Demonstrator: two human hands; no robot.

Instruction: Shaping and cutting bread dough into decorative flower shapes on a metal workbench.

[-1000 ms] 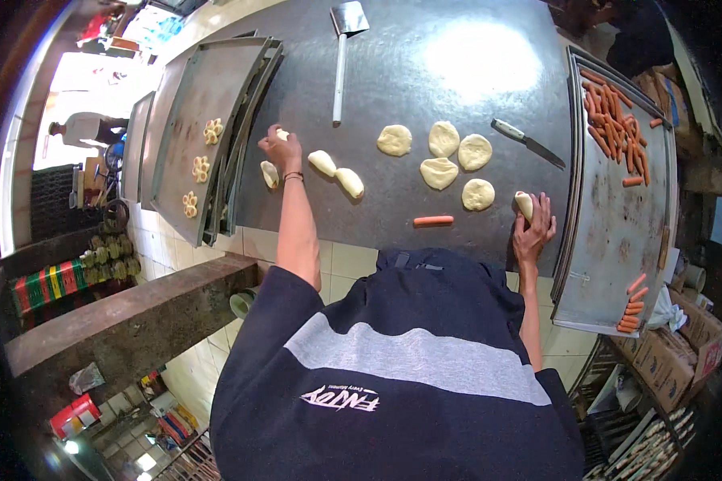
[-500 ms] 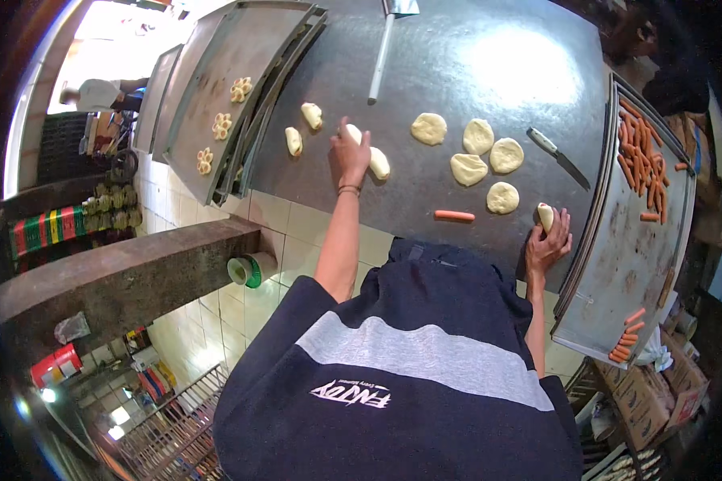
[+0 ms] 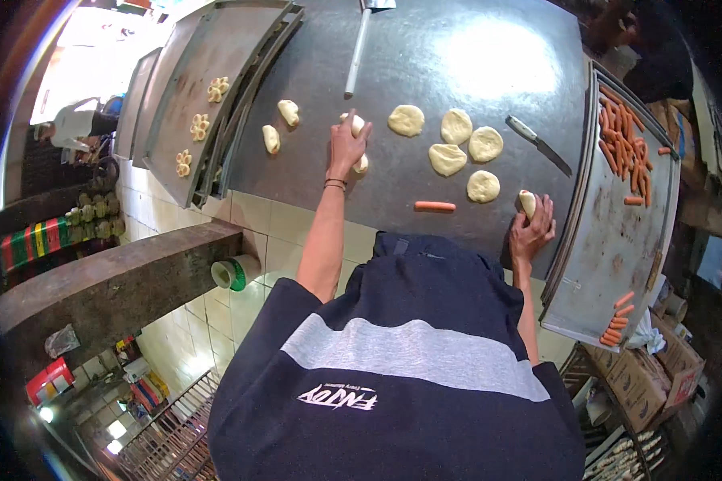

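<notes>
Rolls appeared formed; five flat dough discs remained unfilled. Left hand and right hand, half-closed, each gripped a roll.

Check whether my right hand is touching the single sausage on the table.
Apart: the head view shows dark tabletop between your right hand and the sausage.

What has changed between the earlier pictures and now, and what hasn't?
The left hand let go of a dough roll on the left, moved right and now has its grip on a second roll, which has shifted forward and right. The right hand stays at a third roll; the flat dough rounds, loose sausage and knife stayed put.
</notes>
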